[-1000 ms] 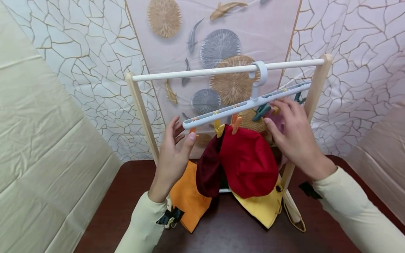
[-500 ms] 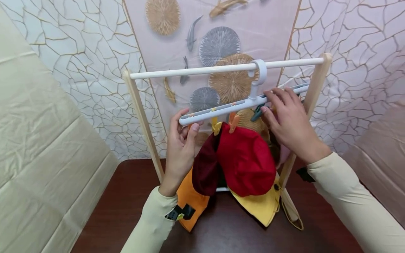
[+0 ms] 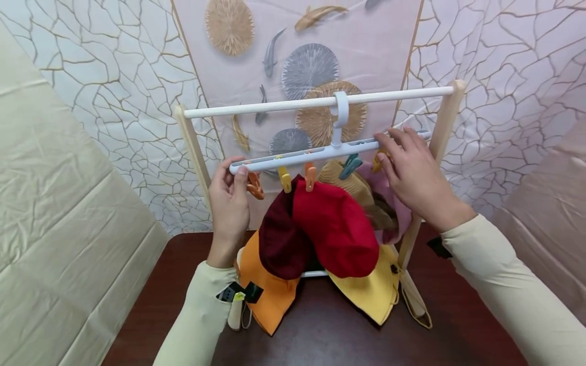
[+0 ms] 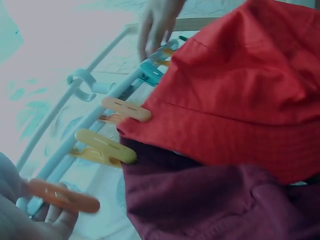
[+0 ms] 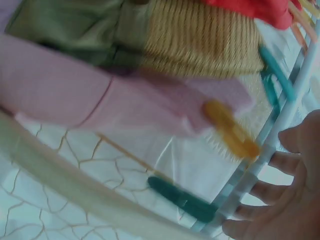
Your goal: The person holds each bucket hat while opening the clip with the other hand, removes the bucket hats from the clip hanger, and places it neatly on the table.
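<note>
A pale blue clip hanger (image 3: 327,151) hooks over the white rail of a wooden rack. My left hand (image 3: 229,208) pinches its left end, thumb in front, beside a dangling orange clip (image 3: 255,186). My right hand (image 3: 416,178) grips the right part, fingers over the bar, near an amber clip (image 5: 230,131) and a dark green clip (image 5: 182,199). From the hanger hang a red bucket hat (image 3: 339,229), a maroon hat (image 3: 281,239), a woven tan hat (image 5: 200,40) and a pink hat (image 5: 145,102). A yellow clip (image 3: 285,180) and a teal clip (image 3: 351,166) show between the hands.
The rack's rail (image 3: 265,107) spans two wooden posts, the right post (image 3: 446,122) close behind my right hand. Lower down are an orange cloth item (image 3: 267,279) and a yellow one (image 3: 366,290) with a cord. The dark table (image 3: 329,330) lies beneath; patterned wall cloth stands behind.
The hanger's hook has slid left along the rail, and the bar has turned more level, carrying the hats left. My left hand has closed on the bar's end; my right hand now grips the bar.
</note>
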### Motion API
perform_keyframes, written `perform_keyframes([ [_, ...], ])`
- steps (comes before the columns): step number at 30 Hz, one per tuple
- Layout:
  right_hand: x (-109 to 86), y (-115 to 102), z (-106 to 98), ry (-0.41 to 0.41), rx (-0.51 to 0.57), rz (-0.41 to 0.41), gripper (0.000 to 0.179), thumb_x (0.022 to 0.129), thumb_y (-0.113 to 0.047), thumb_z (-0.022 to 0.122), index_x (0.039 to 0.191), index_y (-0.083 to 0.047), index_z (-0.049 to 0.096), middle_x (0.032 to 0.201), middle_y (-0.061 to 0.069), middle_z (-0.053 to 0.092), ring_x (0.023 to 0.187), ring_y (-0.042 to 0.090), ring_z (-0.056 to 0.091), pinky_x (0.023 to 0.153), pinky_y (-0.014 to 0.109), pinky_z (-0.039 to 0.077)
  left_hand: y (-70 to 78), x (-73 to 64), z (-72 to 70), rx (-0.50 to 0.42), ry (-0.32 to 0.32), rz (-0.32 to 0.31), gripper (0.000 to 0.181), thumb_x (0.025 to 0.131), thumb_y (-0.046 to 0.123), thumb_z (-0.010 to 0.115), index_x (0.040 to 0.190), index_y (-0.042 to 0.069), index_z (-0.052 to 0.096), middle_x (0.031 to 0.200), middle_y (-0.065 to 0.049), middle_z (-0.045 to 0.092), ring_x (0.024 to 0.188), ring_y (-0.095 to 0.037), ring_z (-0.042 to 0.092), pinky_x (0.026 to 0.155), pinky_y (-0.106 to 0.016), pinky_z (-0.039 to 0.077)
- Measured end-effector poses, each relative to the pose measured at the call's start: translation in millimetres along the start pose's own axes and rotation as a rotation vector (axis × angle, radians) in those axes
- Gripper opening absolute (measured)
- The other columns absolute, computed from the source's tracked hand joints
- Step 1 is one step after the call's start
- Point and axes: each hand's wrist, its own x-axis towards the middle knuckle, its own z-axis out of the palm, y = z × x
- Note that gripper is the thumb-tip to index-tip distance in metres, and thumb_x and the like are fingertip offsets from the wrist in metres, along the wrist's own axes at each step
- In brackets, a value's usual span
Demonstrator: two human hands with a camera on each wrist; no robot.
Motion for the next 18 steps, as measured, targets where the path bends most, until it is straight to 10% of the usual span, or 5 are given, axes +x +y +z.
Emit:
perform_keyframes([
  [7, -1.1, 8.4, -3.1, 0.078, 0.024, -0.057, 0.036, 0.102, 0.003, 0.063, 0.137, 0.008, 0.060, 0.128, 0.031, 0.058, 0.123, 0.050, 0.052, 0.111, 0.061, 0.040, 13.0, 13.7, -15.6, 0.144, 0.020, -0.052, 0.025, 0.110, 0.001, 0.049, 0.132, -0.004, 0.060, 0.112, -0.016, 0.066, 0.081, -0.018, 0.061, 0.067, -0.023, 0.049],
  [11, 1.4, 7.7, -8.0, 0.086, 0.014, -0.059, 0.033, 0.100, 0.008, 0.064, 0.133, 0.006, 0.064, 0.121, 0.029, 0.061, 0.111, 0.049, 0.058, 0.099, 0.062, 0.048, 23.6, 12.7, -12.0, 0.545, -0.041, 0.120, 0.027, 0.107, 0.003, 0.057, 0.132, -0.003, 0.065, 0.144, -0.021, 0.057, 0.127, -0.029, 0.058, 0.105, -0.036, 0.050],
  [14, 2.2, 6.9, -9.5, 0.082, 0.012, -0.050, 0.031, 0.100, 0.006, 0.065, 0.131, 0.003, 0.068, 0.117, 0.027, 0.062, 0.105, 0.047, 0.060, 0.092, 0.061, 0.050, 31.1, 7.8, -2.6, 0.881, -0.124, 0.295, 0.038, 0.104, 0.013, 0.066, 0.138, -0.003, 0.063, 0.161, -0.028, 0.040, 0.154, -0.043, 0.030, 0.127, -0.055, 0.024],
  [18, 1.1, 3.9, -7.8, 0.072, 0.036, -0.055, 0.028, 0.101, 0.002, 0.067, 0.129, 0.001, 0.070, 0.113, 0.024, 0.063, 0.100, 0.044, 0.060, 0.085, 0.059, 0.051, 36.4, 2.7, 16.0, 1.128, -0.300, 0.428, 0.055, 0.102, 0.028, 0.071, 0.147, 0.000, 0.057, 0.161, -0.030, 0.039, 0.153, -0.049, 0.030, 0.128, -0.058, 0.019],
])
